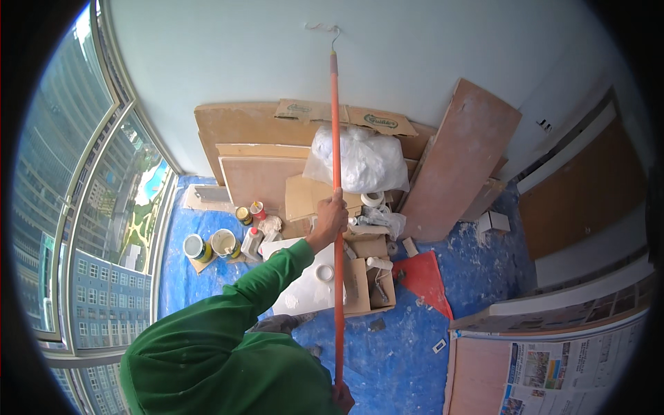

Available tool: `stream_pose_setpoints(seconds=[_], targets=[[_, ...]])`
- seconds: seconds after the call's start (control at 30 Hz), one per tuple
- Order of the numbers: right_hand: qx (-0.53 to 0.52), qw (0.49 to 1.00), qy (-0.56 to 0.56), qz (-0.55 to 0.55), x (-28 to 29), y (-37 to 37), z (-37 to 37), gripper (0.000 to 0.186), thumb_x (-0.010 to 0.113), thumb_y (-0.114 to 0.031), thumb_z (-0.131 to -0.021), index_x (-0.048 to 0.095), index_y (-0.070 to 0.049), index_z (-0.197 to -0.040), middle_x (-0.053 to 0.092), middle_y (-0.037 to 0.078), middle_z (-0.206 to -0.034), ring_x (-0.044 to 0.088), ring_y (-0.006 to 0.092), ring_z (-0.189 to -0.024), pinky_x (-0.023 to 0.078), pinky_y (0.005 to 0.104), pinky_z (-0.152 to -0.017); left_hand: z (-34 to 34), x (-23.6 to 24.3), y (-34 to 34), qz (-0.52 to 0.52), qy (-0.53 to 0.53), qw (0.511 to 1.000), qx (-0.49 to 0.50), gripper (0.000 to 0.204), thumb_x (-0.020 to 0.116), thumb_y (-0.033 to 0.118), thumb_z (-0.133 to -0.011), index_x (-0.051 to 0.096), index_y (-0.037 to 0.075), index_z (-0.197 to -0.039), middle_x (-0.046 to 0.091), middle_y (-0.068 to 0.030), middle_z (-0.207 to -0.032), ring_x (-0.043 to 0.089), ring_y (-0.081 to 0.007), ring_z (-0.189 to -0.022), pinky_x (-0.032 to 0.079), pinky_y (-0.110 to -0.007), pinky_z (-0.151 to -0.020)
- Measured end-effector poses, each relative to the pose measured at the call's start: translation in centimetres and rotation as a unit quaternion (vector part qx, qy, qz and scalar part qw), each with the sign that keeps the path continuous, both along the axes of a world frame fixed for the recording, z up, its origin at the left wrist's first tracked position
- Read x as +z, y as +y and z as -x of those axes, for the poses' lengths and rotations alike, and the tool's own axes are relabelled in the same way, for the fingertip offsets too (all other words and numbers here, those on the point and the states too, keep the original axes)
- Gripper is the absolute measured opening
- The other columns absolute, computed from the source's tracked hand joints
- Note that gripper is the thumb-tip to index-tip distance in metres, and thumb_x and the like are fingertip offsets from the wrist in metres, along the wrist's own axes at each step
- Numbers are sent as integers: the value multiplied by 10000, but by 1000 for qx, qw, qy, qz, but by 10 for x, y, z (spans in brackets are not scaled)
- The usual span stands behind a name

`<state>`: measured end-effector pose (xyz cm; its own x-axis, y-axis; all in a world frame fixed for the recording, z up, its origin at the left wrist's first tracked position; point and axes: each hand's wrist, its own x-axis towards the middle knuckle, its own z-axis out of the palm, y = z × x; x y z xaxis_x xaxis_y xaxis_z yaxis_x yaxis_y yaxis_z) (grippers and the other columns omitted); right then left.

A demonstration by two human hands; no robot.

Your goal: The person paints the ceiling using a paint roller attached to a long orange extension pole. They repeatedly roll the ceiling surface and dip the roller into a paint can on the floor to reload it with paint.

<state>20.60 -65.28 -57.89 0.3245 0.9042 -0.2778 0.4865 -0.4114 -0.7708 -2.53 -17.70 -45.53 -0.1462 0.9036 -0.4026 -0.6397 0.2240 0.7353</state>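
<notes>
A long orange extension pole (pixel 337 138) runs up the middle of the view. My left hand (pixel 330 218) is wrapped round it partway along, its green-sleeved arm reaching in from the lower left. Lower down, my right hand (pixel 343 397) closes round the pole's near end, partly cut off by the sleeve and the bottom edge. At the far tip, a wire frame carries a pale paint roller (pixel 320 27), which lies against the light wall (pixel 228 48) and barely stands out from it.
Boards (pixel 252 183) and a tall plank (pixel 460 166) lean on the wall beside a plastic-wrapped white bundle (pixel 363 159). Paint buckets (pixel 225 243), a bottle (pixel 252 242) and an open carton (pixel 379 290) stand over blue sheeting (pixel 394 360). Windows (pixel 97 194) line the left; a newspaper-covered surface (pixel 560 370) is lower right.
</notes>
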Motion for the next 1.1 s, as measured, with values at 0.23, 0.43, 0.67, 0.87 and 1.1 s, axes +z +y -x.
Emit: stream_pose_setpoints(seconds=[0.23, 0.43, 0.67, 0.87, 1.1], targets=[[-10, 998, -11, 53, 14, -20, -5, 291, 563, -287, -897, 631, -75, -1084, 638, 130, -801, 610, 233, -680, 481, 373, -643, -8, -61, -15, 45, 24, 999, 13, 448, 470, 528, -935, 388, 147, -713, 281, 58, -478, 284, -78, -336, 230, -243, -311], [-19, 997, -14, 77, 20, -29, -5, 310, 521, -312, -925, 616, -88, -1117, 648, 137, -870, 616, 253, -747, 487, 388, -701, -6, -96, -21, 99, -69, 993, 8, 439, 449, 451, -965, 419, 102, -699, 355, 16, -485, 338, -133, -318, 283, -301, -291], [-51, 992, 21, 114, 14, -57, -22, 334, 472, -342, -958, 598, -104, -1156, 659, 144, -949, 624, 277, -825, 494, 406, -768, -35, -93, -29, 96, -37, 995, -11, 440, 467, 479, -948, 432, 107, -715, 367, 19, -503, 353, -116, -362, 287, -280, -328], [-40, 997, -63, -25, 64, -19, -29, 309, 548, -337, -926, 654, -60, -1011, 492, 79, -612, 447, 164, -566, 396, 337, -513, -84, -59, -9, 98, -24, 995, -26, 434, 489, 489, -935, 431, 127, -703, 366, 22, -516, 359, -128, -369, 302, -288, -347], [-43, 998, 24, -42, 49, 14, -65, 289, 557, -314, -932, 665, -59, -1012, 449, -17, -580, 382, 80, -520, 343, 280, -463, -113, -46, 17, 88, 65, 994, 11, 465, 466, 465, -951, 455, 92, -673, 410, -6, -501, 408, -168, -353, 354, -332, -339]])
